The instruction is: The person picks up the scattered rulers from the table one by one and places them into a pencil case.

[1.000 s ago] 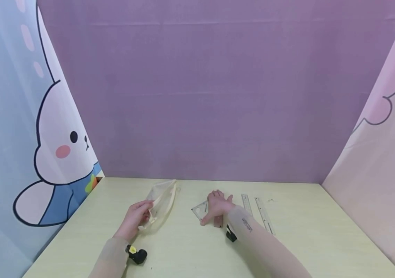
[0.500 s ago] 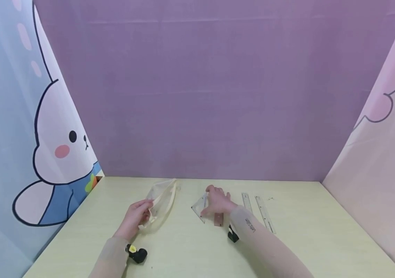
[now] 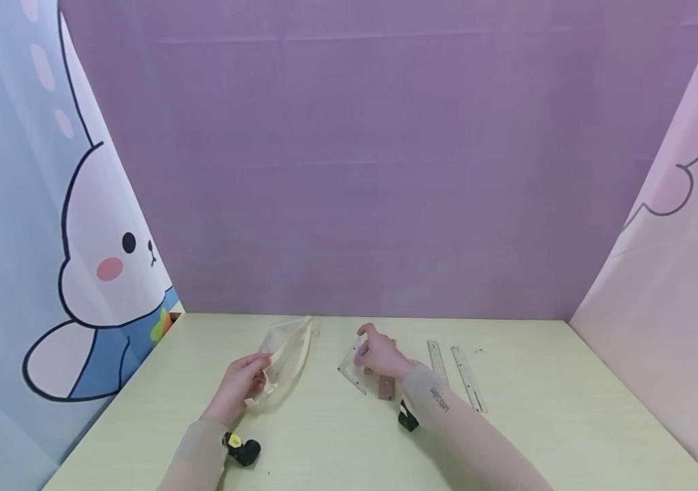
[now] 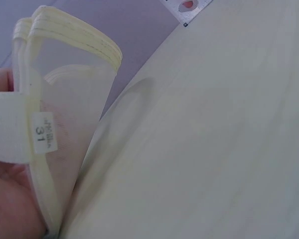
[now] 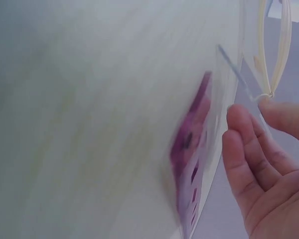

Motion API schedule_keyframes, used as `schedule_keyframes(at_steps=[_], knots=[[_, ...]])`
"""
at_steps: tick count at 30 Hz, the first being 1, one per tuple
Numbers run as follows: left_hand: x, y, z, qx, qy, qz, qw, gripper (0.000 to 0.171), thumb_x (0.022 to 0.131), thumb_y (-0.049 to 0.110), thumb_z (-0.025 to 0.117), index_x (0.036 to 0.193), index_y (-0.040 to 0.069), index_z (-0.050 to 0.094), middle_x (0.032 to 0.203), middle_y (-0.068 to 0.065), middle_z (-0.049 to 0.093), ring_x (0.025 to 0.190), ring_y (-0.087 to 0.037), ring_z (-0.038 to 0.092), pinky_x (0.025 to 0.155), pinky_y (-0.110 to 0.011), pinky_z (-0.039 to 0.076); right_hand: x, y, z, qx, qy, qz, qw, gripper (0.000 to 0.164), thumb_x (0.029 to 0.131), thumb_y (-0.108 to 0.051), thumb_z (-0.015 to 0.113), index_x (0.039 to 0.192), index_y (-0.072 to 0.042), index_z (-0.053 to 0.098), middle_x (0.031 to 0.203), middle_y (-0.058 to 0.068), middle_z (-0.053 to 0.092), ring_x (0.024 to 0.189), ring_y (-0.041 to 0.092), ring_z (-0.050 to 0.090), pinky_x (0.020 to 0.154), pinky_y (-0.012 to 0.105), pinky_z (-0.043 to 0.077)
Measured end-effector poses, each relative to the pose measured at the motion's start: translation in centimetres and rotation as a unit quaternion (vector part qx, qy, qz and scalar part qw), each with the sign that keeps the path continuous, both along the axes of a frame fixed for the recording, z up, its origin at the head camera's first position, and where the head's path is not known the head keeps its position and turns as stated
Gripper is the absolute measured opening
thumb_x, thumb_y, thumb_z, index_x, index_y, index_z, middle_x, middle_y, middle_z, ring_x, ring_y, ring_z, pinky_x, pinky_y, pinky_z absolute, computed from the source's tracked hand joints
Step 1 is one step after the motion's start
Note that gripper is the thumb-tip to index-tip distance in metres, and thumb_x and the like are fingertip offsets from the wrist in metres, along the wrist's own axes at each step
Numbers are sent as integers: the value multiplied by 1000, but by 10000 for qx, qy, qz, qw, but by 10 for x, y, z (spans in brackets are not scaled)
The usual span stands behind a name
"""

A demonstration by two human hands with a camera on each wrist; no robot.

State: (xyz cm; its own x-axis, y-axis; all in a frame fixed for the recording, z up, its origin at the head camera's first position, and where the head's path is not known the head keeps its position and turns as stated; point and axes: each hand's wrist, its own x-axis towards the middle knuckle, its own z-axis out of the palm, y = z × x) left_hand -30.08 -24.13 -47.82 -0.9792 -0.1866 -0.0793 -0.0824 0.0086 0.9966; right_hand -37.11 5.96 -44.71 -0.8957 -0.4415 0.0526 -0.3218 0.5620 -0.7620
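My left hand (image 3: 241, 385) grips a translucent pouch (image 3: 290, 354) with cream zipper edging by its near side. The left wrist view shows its mouth gaping and a small white label (image 4: 45, 132) on the edge. Right of the pouch, my right hand (image 3: 383, 354) pinches a clear set square (image 3: 351, 370) near its upper edge, thumb and fingertips meeting there in the right wrist view. The set square looks tilted. A pink, flat ruler-like piece with cut-outs (image 5: 189, 144) lies just beneath that hand, partly covered by it in the head view.
Two clear straight rulers lie to the right of my right hand, the shorter one (image 3: 437, 360) next to the longer one (image 3: 468, 378). Small dark marks (image 3: 479, 350) show beyond them. A purple curtain (image 3: 373, 170) hangs behind the pale table (image 3: 539, 409).
My right hand has drawn its fingers in from a spread over the set square and pink piece to a pinch on the set square, which has tilted. The left hand and pouch stay put.
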Motion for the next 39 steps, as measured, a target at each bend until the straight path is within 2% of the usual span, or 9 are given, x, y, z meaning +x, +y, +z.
schedule_keyframes(at_steps=[5,9,15,20,26,34,39], knots=[[-1,-1,1,77,-29,-27,10000,41,92,13,61,128,-6,57,76,-1,57,60,-9,49,55,-20,43,-1,-3,-1,-189,16,-99,9998,56,88,-1,64,136,0,37,82,3,65,58,20,61,57,31,50],[-1,-1,2,106,-56,-44,9999,42,93,14,61,129,-6,56,76,-1,58,61,-9,49,55,-21,43,-1,-3,-1,-310,-154,-102,9993,54,88,-4,66,135,2,42,80,3,66,57,20,62,55,31,51],[0,-2,3,-15,-22,-53,10000,41,92,14,61,128,-6,57,79,-2,58,62,-9,49,55,-21,43,-3,-7,-1,-445,-401,-263,9979,31,87,-9,69,114,3,59,74,4,68,54,16,61,55,31,52],[2,0,6,-263,133,-86,9995,37,91,14,62,122,-4,62,78,-4,59,62,-10,50,55,-22,44,-6,-14,-2,-632,-529,-392,9958,21,87,-11,70,103,1,64,74,4,69,54,14,61,55,30,53],[2,3,10,-553,378,-184,9976,32,91,12,63,116,-6,64,80,-6,58,63,-11,49,56,-23,44,-5,-23,3,-1274,-896,-360,9872,19,89,-8,67,102,5,64,78,8,68,56,14,62,56,30,55],[3,9,13,-648,394,-111,9971,25,89,9,63,110,-4,68,74,-5,56,58,-12,46,51,-22,40,-9,-32,4,-2010,-1495,-368,9674,25,91,-9,65,109,8,61,84,15,70,63,16,65,61,30,56],[4,11,12,-608,417,-84,9972,24,89,9,62,108,-4,68,71,-4,54,55,-11,45,51,-22,39,-13,-37,1,-2294,-1641,-354,9587,28,92,-8,63,113,11,59,87,16,70,65,16,66,63,30,56]])
